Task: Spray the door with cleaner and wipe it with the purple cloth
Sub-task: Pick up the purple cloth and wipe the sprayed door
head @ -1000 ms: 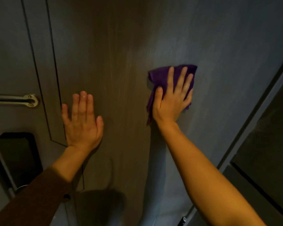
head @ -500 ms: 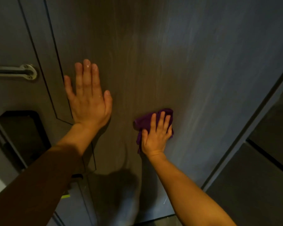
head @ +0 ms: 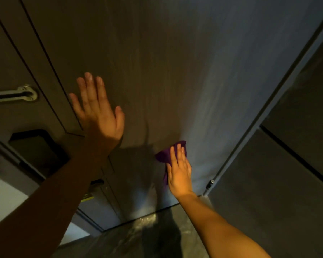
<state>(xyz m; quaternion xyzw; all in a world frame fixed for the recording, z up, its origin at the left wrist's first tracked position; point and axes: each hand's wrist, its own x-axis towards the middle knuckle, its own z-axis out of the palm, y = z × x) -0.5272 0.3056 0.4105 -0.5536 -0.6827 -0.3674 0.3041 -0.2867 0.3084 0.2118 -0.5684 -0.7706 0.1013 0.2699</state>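
Pressing flat on the door (head: 175, 62), the left hand (head: 99, 116) has fingers spread, palm against the wood, gripping nothing. It sits just right of the door's grooved panel lines, right of the metal handle (head: 17, 94) and a bit lower.

Right hand (head: 179, 168) is low on the door, near its bottom edge, lower than the left hand and to its right. It pins the purple cloth (head: 163, 155) flat to the surface under palm and extended fingers; cloth is bunched, sticking out above and to the left of the hand. Pressed on it, not curled around it.

Door surface is dark wood grain on the left, lit bluish toward its right edge. Door frame (head: 268, 112) runs along that right edge. Floor (head: 138, 237) below the door has a glossy patch. Spray bottle not in view.
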